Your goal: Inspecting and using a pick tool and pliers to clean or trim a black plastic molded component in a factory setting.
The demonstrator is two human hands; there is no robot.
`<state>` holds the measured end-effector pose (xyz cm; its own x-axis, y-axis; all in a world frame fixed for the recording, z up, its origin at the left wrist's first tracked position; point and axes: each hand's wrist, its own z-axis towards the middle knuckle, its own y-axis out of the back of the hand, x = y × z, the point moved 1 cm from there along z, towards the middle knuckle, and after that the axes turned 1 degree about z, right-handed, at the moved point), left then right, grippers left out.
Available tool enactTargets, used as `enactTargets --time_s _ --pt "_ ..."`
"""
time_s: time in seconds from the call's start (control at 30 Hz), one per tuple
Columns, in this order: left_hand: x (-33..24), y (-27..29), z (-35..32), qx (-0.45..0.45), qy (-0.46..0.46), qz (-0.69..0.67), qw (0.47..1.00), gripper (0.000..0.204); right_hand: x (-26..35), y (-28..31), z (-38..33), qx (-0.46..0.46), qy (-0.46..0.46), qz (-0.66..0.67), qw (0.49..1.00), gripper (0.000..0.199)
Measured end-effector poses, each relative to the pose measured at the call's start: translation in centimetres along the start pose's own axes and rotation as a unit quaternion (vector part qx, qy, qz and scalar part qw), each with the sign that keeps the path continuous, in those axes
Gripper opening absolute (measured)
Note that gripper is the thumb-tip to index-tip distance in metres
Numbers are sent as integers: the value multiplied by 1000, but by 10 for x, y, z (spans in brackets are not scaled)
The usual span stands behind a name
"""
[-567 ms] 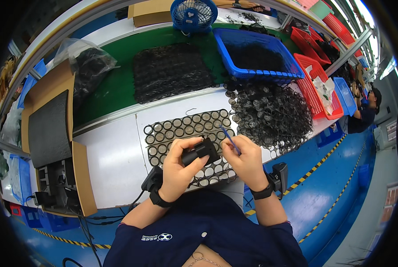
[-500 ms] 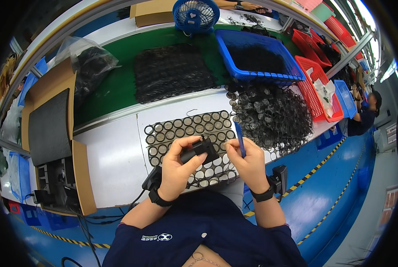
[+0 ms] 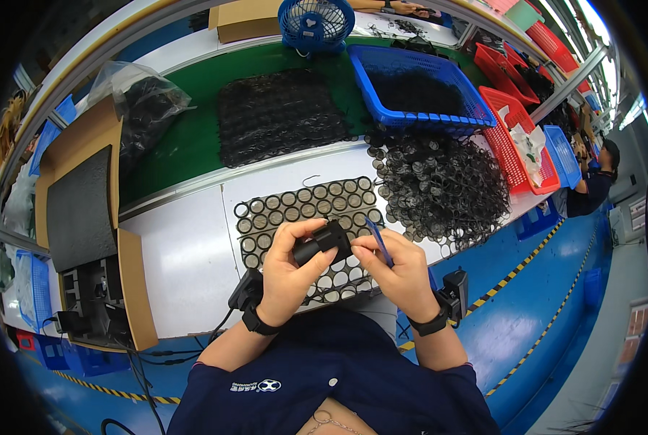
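Note:
My left hand [image 3: 290, 268] is closed around a black plastic part [image 3: 328, 243] with a cylindrical body and a squarish end. In my right hand [image 3: 401, 272] sits a slim blue pen-like tool [image 3: 379, 240], tilted, its upper end standing clear of the fingers. The thumb and forefinger of that hand pinch together right beside the part's end; whether something tiny is between them is too small to tell. Beneath both hands lies a grid of round black rings with pale discs inside [image 3: 303, 196], in rows on the white table [image 3: 182, 239].
A heap of black rings [image 3: 440, 185] lies to the right, before a blue basket [image 3: 425, 119]. A red basket [image 3: 516, 145] stands farther right. Black netted pieces [image 3: 280, 116] and a blue fan [image 3: 314, 27] are at the back. An open cardboard box [image 3: 137, 290] stands left.
My right hand has moved left, bringing its fingertips up to the black part. The blue tool has shifted left and tilts more. My left hand stays nearly in place, the part slightly turned.

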<state>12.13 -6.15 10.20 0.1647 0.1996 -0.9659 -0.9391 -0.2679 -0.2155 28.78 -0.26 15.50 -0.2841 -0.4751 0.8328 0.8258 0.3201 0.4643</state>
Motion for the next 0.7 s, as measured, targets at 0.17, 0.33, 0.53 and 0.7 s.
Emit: enactTargets --time_s 0.17,0.33,0.53,0.7 --pt "-9 -3 0 8 -64 86 994 39 2 0 1 11 4 -37 999 9" --pt "-9 -1 -1 29 -80 116 990 38 -18 -3 7 -27 20 -112 993 8" --pt "-3 1 2 5 75 -69 995 37 -9 5 -1 6 -79 49 996 9" --pt "0 3 1 11 36 -13 999 37 -3 4 -2 27 -41 19 999 11"
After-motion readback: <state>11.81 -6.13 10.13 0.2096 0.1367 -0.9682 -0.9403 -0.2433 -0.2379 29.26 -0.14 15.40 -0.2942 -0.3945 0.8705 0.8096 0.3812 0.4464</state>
